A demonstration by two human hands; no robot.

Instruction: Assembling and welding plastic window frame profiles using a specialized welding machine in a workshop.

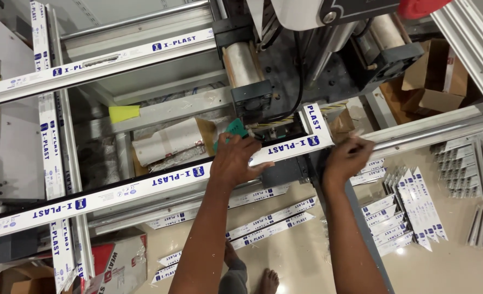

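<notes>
A white plastic frame (pixel 121 190) with blue print lies across a machine bed; its corner (pixel 315 128) sits under the machine head. My left hand (pixel 235 160) rests on the frame's near bar and holds a small green tool (pixel 232 128) against it. My right hand (pixel 347 155) is closed just right of the corner, over a metal rail (pixel 432 129); whether it holds anything I cannot tell.
The dark machine head (pixel 317 49) with rollers stands above the corner. Several cut white profile pieces (pixel 405 207) lie on the floor at right, more (pixel 263 226) below the frame. Cardboard boxes (pixel 435 73) sit top right. My bare foot (pixel 267 282) shows at the bottom.
</notes>
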